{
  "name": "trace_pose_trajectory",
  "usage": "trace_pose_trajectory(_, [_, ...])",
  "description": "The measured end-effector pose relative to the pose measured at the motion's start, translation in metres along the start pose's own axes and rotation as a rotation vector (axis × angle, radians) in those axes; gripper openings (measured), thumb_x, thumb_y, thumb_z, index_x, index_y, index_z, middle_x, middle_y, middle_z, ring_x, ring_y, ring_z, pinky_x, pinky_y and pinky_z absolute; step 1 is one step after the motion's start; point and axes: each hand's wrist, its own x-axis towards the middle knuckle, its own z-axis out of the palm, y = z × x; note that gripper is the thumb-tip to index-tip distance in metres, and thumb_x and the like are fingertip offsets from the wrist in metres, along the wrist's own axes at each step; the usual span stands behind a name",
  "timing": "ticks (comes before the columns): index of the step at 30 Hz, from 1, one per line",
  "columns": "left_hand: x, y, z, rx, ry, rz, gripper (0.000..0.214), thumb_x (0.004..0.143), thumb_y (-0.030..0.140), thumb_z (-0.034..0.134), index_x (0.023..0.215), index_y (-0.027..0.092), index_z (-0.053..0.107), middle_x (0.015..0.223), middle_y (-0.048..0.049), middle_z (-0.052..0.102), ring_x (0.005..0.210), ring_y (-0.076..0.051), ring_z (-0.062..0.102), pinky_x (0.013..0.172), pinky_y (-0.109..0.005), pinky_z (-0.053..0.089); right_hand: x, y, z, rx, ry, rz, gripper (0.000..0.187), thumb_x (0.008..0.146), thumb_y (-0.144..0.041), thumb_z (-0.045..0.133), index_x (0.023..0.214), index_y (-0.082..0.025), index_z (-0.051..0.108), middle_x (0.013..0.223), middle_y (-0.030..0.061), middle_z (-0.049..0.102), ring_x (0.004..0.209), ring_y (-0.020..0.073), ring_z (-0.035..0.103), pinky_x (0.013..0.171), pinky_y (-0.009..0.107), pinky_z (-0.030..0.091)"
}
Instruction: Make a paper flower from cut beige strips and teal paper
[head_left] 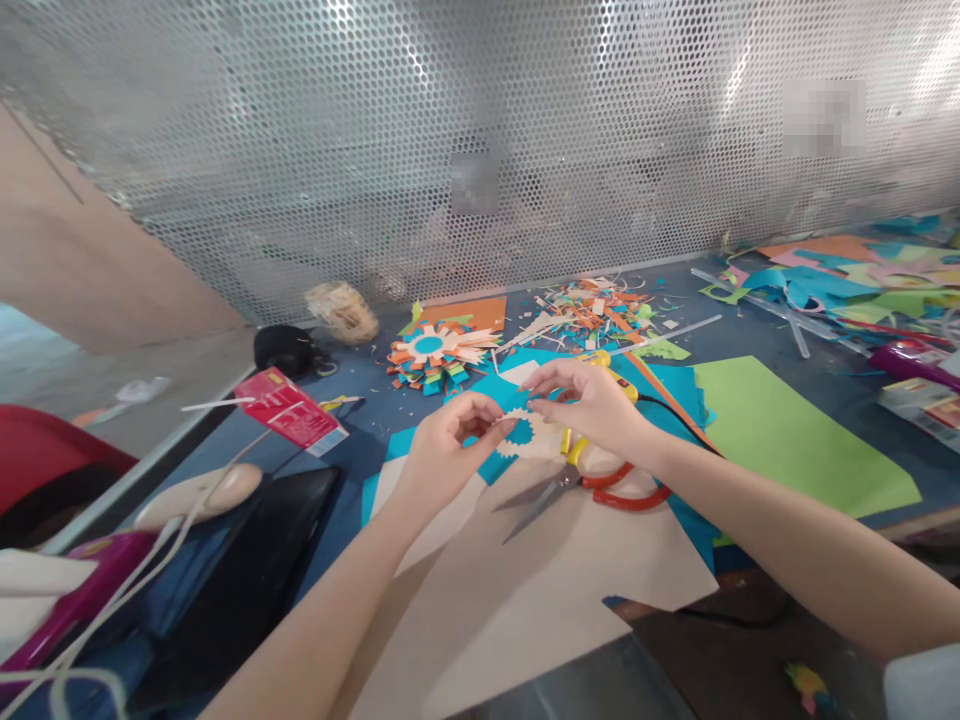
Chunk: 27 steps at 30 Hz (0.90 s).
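Both my hands meet over the middle of the desk. My left hand (444, 442) and my right hand (586, 402) pinch opposite edges of a small cream paper cut-out with a toothed rim (525, 432), held just above a teal sheet (501, 392). Below them lie scissors with orange-red handles (600, 484) on a large beige sheet (525, 590). A finished layered paper flower with a teal centre (436, 355) sits further back.
A green sheet (780, 430) lies at the right, a heap of coloured scraps (592, 300) behind it, more paper offcuts (840, 275) at far right. A red packet (289, 408), a black object (289, 348) and a perforated metal screen (480, 130) lie left and behind.
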Motion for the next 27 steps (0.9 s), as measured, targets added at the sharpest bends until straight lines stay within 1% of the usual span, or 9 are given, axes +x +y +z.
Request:
trace_pose_trajectory(5, [0.000, 0.001, 0.000, 0.003, -0.012, 0.015, 0.017, 0.072, 0.031, 0.061, 0.073, 0.017, 0.052, 0.067, 0.0010, 0.056, 0.062, -0.011, 0.055, 0.058, -0.022, 0.045, -0.002, 0.004, 0.001, -0.038, -0.006, -0.063, 0.020, 0.067, -0.023, 0.065, 0.085, -0.018, 0.060, 0.086, 0.0031, 0.065, 0.081, 0.0143, 0.061, 0.065, 0.025, 0.045])
trace_pose_trajectory(7, [-0.001, 0.002, 0.001, 0.008, -0.016, 0.016, 0.016, 0.071, 0.031, 0.061, 0.073, 0.017, 0.052, 0.067, 0.0009, 0.056, 0.062, -0.011, 0.056, 0.058, -0.023, 0.045, -0.002, 0.006, 0.002, -0.050, -0.007, -0.071, 0.020, 0.067, -0.023, 0.065, 0.086, -0.018, 0.060, 0.086, 0.0033, 0.065, 0.080, 0.0139, 0.061, 0.066, 0.026, 0.045])
trace_pose_trajectory(16, [-0.002, 0.003, 0.002, 0.017, -0.015, 0.015, 0.017, 0.071, 0.031, 0.061, 0.072, 0.017, 0.052, 0.067, 0.0012, 0.056, 0.061, -0.011, 0.055, 0.058, -0.022, 0.044, -0.002, 0.009, 0.005, -0.001, -0.002, -0.038, 0.018, 0.068, -0.020, 0.062, 0.086, -0.017, 0.060, 0.083, 0.0027, 0.064, 0.073, 0.0117, 0.059, 0.065, 0.025, 0.046])
trace_pose_trajectory(20, [-0.002, 0.003, 0.001, 0.003, -0.008, -0.001, 0.018, 0.071, 0.032, 0.062, 0.073, 0.017, 0.052, 0.067, 0.0010, 0.056, 0.061, -0.010, 0.054, 0.058, -0.022, 0.044, -0.002, 0.005, 0.004, 0.005, 0.001, -0.018, 0.015, 0.068, -0.021, 0.063, 0.082, -0.017, 0.060, 0.083, 0.0029, 0.065, 0.076, 0.0124, 0.060, 0.065, 0.024, 0.046])
trace_pose_trajectory(24, [-0.001, 0.003, 0.000, -0.029, -0.002, -0.009, 0.020, 0.071, 0.033, 0.063, 0.072, 0.016, 0.053, 0.067, 0.0003, 0.055, 0.061, -0.010, 0.053, 0.058, -0.022, 0.044, 0.000, -0.001, 0.000, 0.009, -0.008, 0.001, 0.009, 0.073, -0.024, 0.059, 0.078, -0.016, 0.061, 0.081, 0.0030, 0.066, 0.075, 0.0121, 0.061, 0.067, 0.025, 0.047])
trace_pose_trajectory(27, [-0.001, 0.003, 0.000, -0.049, -0.002, -0.012, 0.020, 0.070, 0.034, 0.063, 0.073, 0.016, 0.053, 0.067, 0.0003, 0.055, 0.061, -0.011, 0.053, 0.058, -0.022, 0.043, 0.000, -0.002, -0.002, 0.019, -0.007, -0.002, 0.008, 0.075, -0.022, 0.056, 0.077, -0.016, 0.061, 0.081, 0.0024, 0.066, 0.074, 0.0116, 0.061, 0.066, 0.024, 0.047])
